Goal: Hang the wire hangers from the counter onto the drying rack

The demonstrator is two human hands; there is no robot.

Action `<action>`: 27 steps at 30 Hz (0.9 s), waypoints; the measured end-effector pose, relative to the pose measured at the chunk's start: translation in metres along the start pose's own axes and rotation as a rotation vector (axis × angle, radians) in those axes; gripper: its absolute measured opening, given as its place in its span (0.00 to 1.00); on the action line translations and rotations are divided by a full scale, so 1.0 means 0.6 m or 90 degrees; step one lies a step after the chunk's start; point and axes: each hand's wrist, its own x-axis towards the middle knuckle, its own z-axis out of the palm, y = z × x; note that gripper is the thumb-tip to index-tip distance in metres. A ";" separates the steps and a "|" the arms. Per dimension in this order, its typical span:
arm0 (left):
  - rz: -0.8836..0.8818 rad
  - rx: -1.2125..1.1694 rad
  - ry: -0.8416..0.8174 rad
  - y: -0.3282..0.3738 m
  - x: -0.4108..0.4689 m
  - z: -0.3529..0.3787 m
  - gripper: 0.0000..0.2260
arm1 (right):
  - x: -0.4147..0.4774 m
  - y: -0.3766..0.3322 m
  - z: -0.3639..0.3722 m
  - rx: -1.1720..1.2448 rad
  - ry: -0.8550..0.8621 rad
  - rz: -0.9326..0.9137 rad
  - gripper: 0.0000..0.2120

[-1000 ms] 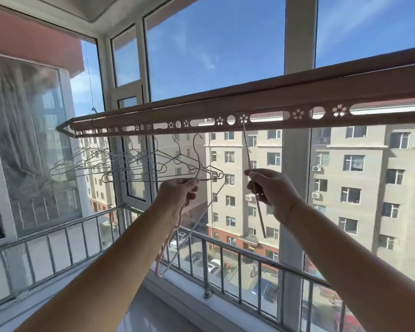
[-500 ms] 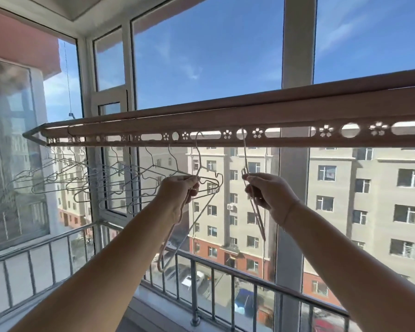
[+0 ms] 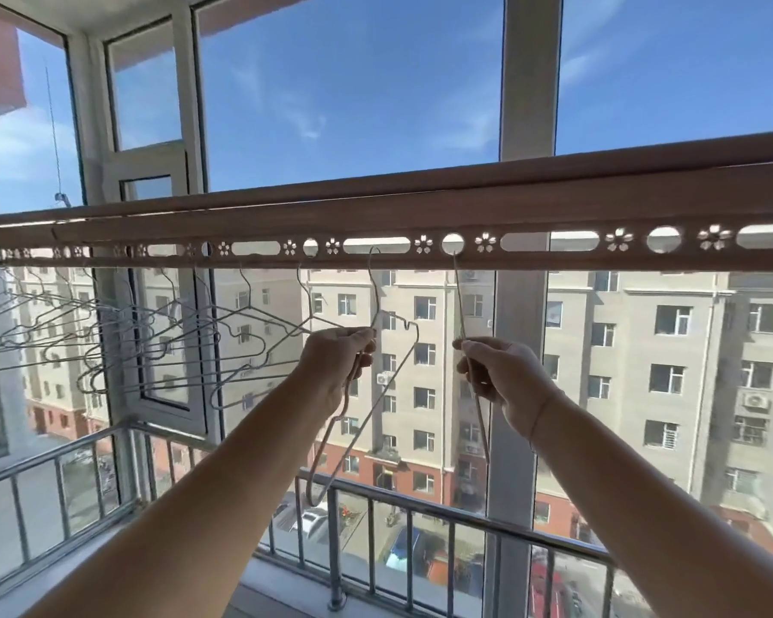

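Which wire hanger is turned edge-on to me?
The thin metal wire hanger pinched by the right hand, rightmost on the pinkish drying rack; the others show their outlines.

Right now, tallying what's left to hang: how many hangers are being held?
2. One hanger in the left hand, hook at a rack slot; the other hanger edge-on in the right hand, hook at a round hole. Overlapping wires may hide another.

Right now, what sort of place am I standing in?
Probably a glazed apartment balcony used for laundry, high up: a drying rack carrying wire hangers, a metal railing, and parked cars far below.
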 end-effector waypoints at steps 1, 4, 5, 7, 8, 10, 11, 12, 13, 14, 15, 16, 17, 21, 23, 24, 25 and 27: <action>0.004 0.002 -0.008 -0.001 0.002 -0.003 0.06 | -0.002 0.000 0.001 0.000 0.002 -0.001 0.07; 0.018 0.030 -0.022 -0.003 0.001 -0.014 0.06 | -0.010 0.000 0.005 -0.001 0.011 -0.004 0.08; 0.023 0.045 -0.025 -0.004 0.000 -0.020 0.06 | -0.013 0.000 0.006 0.000 0.016 -0.005 0.08; 0.042 0.085 -0.027 -0.012 -0.007 -0.036 0.07 | -0.017 0.000 0.008 -0.001 0.030 -0.007 0.07; 0.050 0.093 -0.024 -0.021 -0.012 -0.046 0.08 | -0.019 0.002 0.008 -0.001 0.041 -0.005 0.07; 0.051 0.069 -0.016 -0.041 -0.022 -0.065 0.08 | -0.021 0.005 0.005 0.004 0.064 -0.012 0.08; 0.035 0.061 -0.013 -0.055 -0.027 -0.076 0.09 | -0.023 0.011 0.002 0.001 0.080 -0.017 0.08; 0.012 0.057 -0.012 -0.070 -0.033 -0.085 0.09 | -0.026 0.018 -0.001 -0.006 0.100 -0.027 0.08; -0.014 0.049 -0.012 -0.086 -0.038 -0.095 0.08 | -0.029 0.028 -0.007 -0.012 0.122 -0.037 0.09; -0.038 0.037 -0.008 -0.105 -0.043 -0.104 0.08 | -0.032 0.040 -0.013 -0.016 0.142 -0.045 0.09; -0.057 0.031 -0.001 -0.124 -0.049 -0.111 0.07 | -0.037 0.053 -0.019 -0.018 0.159 -0.047 0.09; -0.068 0.036 0.003 -0.145 -0.055 -0.117 0.07 | -0.041 0.069 -0.026 -0.023 0.171 -0.042 0.10; -0.078 0.048 0.002 -0.167 -0.062 -0.121 0.07 | -0.047 0.087 -0.034 -0.033 0.182 -0.029 0.10; -0.150 0.089 -0.082 -0.255 -0.100 -0.106 0.07 | -0.080 0.163 -0.066 -0.099 0.203 0.043 0.05; -0.181 0.106 -0.146 -0.292 -0.118 -0.079 0.08 | -0.105 0.193 -0.087 -0.119 0.214 0.074 0.06; -0.194 0.110 -0.170 -0.307 -0.129 -0.063 0.08 | -0.120 0.204 -0.099 -0.127 0.225 0.088 0.07; -0.206 0.112 -0.192 -0.319 -0.139 -0.044 0.08 | -0.136 0.214 -0.114 -0.133 0.236 0.102 0.07; -0.218 0.112 -0.245 -0.340 -0.163 -0.003 0.07 | -0.170 0.228 -0.149 -0.142 0.254 0.128 0.09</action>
